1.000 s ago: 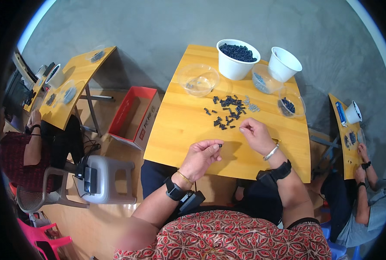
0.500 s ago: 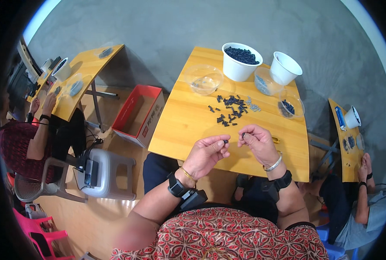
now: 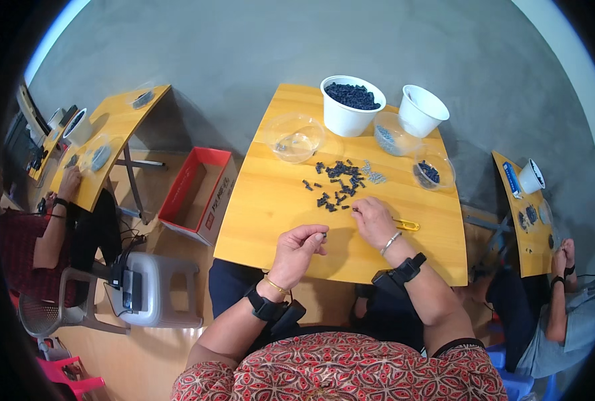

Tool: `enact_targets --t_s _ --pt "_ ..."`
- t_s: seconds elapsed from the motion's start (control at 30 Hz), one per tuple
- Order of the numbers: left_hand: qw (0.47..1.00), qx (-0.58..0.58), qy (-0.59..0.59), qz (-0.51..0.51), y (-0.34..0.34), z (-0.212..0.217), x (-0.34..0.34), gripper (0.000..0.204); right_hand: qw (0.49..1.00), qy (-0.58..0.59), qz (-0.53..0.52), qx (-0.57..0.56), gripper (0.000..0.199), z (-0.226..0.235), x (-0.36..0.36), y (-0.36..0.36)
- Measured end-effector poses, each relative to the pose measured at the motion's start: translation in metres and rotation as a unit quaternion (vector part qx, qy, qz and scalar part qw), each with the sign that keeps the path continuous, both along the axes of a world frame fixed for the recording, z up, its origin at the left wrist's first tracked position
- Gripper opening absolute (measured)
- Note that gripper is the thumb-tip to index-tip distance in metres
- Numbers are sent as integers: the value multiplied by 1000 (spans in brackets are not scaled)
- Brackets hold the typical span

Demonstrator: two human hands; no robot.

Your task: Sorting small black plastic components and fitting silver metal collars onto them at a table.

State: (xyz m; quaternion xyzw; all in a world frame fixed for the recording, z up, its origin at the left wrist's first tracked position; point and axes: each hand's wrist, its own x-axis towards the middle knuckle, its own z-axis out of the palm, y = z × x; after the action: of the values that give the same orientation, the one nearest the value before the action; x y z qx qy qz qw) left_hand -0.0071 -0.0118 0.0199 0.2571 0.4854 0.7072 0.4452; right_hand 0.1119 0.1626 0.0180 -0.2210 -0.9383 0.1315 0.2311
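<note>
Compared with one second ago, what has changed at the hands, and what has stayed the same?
The right hand left the pile of small dark parts, came toward the left hand half a second ago, and now rests on the table near the yellow tool. The left hand rose slightly and pinches a small dark piece. The bowls and the pile have not moved.

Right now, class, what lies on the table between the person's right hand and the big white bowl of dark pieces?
In the head view, a scattered pile of small dark pieces lies on the yellow table between the right hand and the white bowl.
</note>
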Motion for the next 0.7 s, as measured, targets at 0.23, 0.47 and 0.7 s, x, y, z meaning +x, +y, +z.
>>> enact_targets --t_s 0.23,0.47,0.7 --pt "1000 4 13 9 9 -10 -6 16 997 44 -65 -25 7 -2 19 70" --pt "1000 -11 5 -2 11 -13 -9 16 997 -13 -63 -32 3 7 5 90" --pt "1000 -2 26 -10 11 -15 -11 17 995 -89 -50 15 6 5 4 88"
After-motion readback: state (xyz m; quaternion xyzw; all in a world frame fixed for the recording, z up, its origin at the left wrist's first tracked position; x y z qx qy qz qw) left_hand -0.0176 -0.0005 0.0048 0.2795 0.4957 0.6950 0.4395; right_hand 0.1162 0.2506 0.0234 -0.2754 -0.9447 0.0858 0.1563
